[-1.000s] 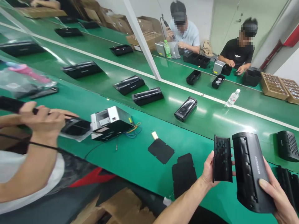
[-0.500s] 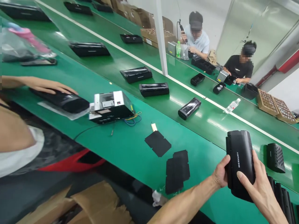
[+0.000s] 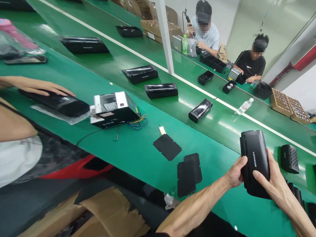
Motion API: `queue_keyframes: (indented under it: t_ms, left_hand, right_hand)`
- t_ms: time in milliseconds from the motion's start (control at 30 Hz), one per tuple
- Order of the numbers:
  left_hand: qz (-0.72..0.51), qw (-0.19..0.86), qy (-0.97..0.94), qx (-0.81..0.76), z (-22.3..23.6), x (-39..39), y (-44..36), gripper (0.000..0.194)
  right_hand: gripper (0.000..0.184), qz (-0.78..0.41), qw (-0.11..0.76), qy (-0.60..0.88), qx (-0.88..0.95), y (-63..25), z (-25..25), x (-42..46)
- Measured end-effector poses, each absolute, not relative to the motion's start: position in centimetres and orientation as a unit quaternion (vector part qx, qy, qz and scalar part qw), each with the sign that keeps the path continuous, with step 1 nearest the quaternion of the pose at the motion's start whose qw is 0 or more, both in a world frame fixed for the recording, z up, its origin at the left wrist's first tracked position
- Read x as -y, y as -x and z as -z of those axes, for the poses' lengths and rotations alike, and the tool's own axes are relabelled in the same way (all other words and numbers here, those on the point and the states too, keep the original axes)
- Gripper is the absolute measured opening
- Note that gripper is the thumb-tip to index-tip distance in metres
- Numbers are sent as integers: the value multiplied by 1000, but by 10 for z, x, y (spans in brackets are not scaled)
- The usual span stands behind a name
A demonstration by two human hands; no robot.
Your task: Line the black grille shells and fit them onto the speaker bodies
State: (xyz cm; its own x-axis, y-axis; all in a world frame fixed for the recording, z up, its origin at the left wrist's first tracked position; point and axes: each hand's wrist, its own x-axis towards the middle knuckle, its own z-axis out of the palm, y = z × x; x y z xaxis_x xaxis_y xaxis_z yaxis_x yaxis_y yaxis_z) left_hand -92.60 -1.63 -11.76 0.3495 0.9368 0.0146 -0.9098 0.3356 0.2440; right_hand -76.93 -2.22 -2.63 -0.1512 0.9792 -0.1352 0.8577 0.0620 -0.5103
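Observation:
Both my hands grip a black plastic housing (image 3: 255,161) lettered MERKURY, held above the green bench at the lower right. My left hand (image 3: 235,173) clasps its left edge with the thumb on top. My right hand (image 3: 271,182) wraps its right side, fingers across the front. A vented black end cover (image 3: 290,159) lies on the green belt (image 3: 222,125) just right of the housing. More black parts (image 3: 296,196) are partly hidden behind my right hand.
Flat black sheets (image 3: 189,172), (image 3: 167,146) lie on the bench left of my hands. A silver and black unit (image 3: 113,108) with coloured wires sits further left. A co-worker's hand (image 3: 37,86) rests on a black housing. Several housings ride the belt; two people work opposite. Cardboard (image 3: 98,217) below.
One second ago my left hand held a separate vented panel beside the housing. The panel is no longer apart, and both hands now clasp the single housing. The co-worker lowered a hand onto a housing.

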Motion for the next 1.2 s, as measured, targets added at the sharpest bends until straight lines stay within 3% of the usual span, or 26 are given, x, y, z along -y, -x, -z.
queue_keyframes:
  t_ms: [767, 967, 1200]
  left_hand:
    - [-528, 837, -46, -135, 132, 3, 909, 76]
    - [-570, 804, -55, -158, 125, 3, 912, 70]
    - [-592, 786, -58, -167, 115, 5, 907, 78]
  right_hand:
    - [106, -278, 139, 658, 685, 783, 7, 12]
    - [104, -265, 124, 648, 703, 787, 12, 17]
    - [109, -275, 121, 654, 695, 784, 15, 12]
